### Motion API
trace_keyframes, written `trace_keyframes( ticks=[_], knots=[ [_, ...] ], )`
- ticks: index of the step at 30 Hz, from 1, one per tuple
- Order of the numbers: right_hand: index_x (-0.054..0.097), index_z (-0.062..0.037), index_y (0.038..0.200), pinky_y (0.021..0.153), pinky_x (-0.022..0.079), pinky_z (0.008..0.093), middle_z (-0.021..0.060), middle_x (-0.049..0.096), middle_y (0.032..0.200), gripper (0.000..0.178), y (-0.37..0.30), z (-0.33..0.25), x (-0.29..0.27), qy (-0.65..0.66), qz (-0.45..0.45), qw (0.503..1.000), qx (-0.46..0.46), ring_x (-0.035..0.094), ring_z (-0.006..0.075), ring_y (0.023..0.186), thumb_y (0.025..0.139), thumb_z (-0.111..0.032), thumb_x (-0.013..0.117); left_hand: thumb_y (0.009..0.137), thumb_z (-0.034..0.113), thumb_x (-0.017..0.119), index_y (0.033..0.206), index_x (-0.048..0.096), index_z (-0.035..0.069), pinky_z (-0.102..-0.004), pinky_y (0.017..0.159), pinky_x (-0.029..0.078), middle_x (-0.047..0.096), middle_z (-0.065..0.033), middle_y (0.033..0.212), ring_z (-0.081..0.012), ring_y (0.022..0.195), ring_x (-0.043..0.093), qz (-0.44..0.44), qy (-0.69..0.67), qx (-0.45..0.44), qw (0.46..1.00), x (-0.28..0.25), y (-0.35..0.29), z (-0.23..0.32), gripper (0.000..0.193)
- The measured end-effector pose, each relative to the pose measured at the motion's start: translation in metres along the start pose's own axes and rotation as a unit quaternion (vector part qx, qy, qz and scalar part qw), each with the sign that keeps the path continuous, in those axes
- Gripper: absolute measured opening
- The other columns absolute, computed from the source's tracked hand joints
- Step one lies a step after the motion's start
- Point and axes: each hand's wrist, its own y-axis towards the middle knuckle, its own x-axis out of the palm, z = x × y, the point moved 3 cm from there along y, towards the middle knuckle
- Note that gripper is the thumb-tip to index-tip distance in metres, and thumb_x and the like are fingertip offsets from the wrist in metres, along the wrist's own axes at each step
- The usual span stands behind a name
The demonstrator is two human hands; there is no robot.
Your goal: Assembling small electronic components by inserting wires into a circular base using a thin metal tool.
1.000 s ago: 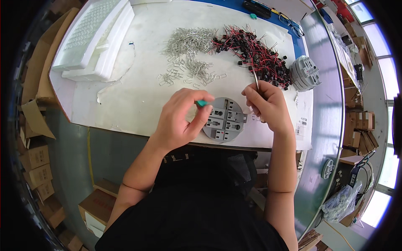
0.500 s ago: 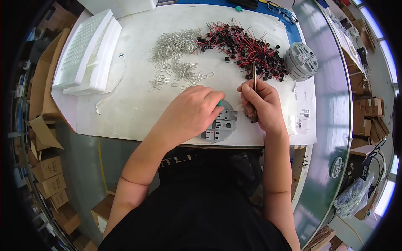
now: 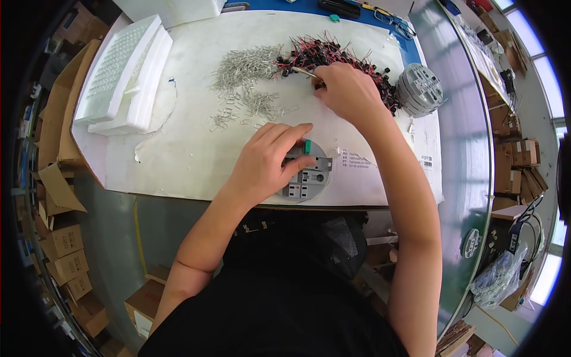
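My left hand (image 3: 260, 162) rests at the left rim of a round grey plastic disc (image 3: 321, 189) with slots and small fittings, near the table's front edge. Its thumb and forefinger are apart, either side of a small green block (image 3: 307, 147) on the disc. My right hand (image 3: 348, 89) is closed on slim metal tweezers (image 3: 303, 72), their tips pointing left. It reaches over a heap of small black parts with red and black wires (image 3: 315, 50); its fingertips are partly hidden. Left of that heap lies a pile of clear U-shaped pieces (image 3: 247, 65).
Stacked grey discs (image 3: 421, 89) stand right of the wired parts. White foam trays (image 3: 128, 77) lean at the table's left. Glasses (image 3: 401, 27) and a black case (image 3: 339, 7) lie on the blue strip at the back. Cardboard boxes (image 3: 65, 244) line the left side.
My right hand has moved forward and left with the tweezers, from beside the disc to the wired heap. My left thumb and forefinger have parted from the green block.
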Motion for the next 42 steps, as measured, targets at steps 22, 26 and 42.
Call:
trace_keyframes(
  ticks=[22,26,42],
  knots=[
    [0.07,0.0051,0.122,0.066,0.045,0.0219,0.0087,0.068,0.115,0.023,-0.115,-0.044,-0.023,0.646,0.06,0.761,0.013,0.057,0.0083,0.082,0.099,0.001,0.074,0.091,0.008,0.086,0.11,0.08,0.002,-0.0295,0.075,0.056,0.077,-0.008,0.093,-0.0167,0.079,0.071,0.019,-0.279,-0.087,0.956,-0.038,0.013,0.028,0.021],
    [0.071,0.005,0.12,0.073,0.047,0.0227,0.0092,0.066,0.117,0.024,-0.124,-0.052,-0.022,0.624,0.069,0.778,0.023,0.058,0.0095,0.089,0.096,0.006,0.075,0.087,0.002,0.087,0.104,0.08,0.001,-0.0251,0.07,0.054,0.077,-0.0066,0.09,-0.0132,0.074,0.069,0.079,-0.224,-0.046,0.97,-0.037,0.012,0.027,0.018],
    [0.073,0.0053,0.112,0.086,0.054,0.0292,0.0132,0.067,0.121,0.02,-0.135,-0.063,-0.021,0.591,0.107,0.799,0.04,0.067,0.0158,0.1,0.094,0.014,0.071,0.097,0.004,0.077,0.105,0.072,-0.003,-0.0237,0.073,0.055,0.073,-0.0032,0.093,-0.0067,0.082,0.067,-0.115,-0.58,-0.273,0.758,-0.02,0.005,0.017,0.011]
  ],
)
